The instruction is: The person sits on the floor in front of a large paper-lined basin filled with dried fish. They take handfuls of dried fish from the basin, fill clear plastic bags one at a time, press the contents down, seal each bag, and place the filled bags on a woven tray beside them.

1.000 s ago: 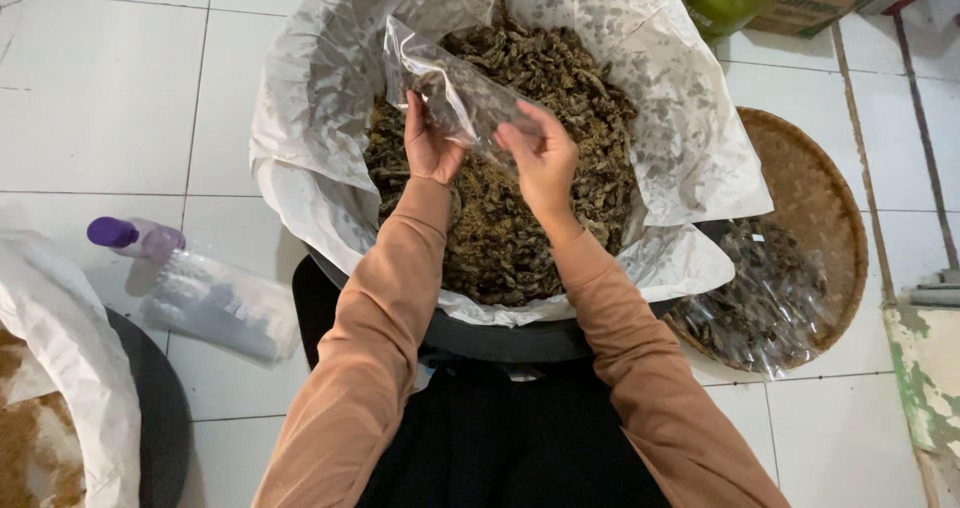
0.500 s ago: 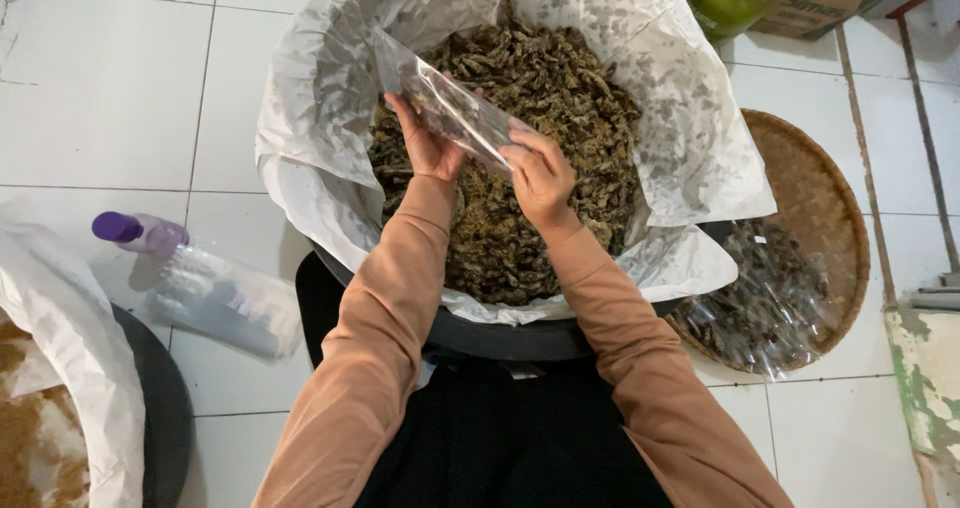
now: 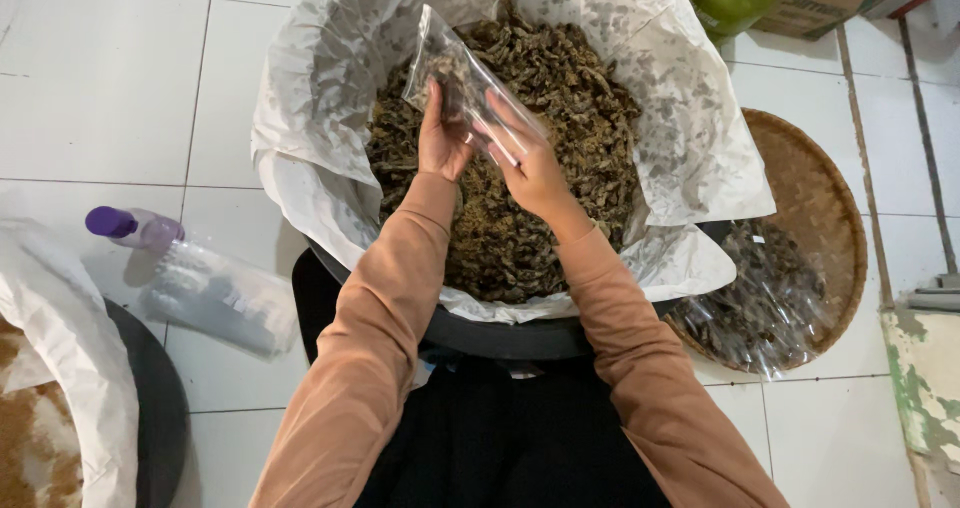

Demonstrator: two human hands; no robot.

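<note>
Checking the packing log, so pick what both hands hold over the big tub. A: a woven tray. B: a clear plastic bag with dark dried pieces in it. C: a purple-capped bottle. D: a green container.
B: the left hand and the right hand both grip a clear plastic bag with dark dried pieces inside, above the paper-lined tub.

White tiled floor (image 3: 120,98) carries a paper-lined tub (image 3: 500,333), woven tray (image 3: 810,198), and bottle (image 3: 135,228).
</note>
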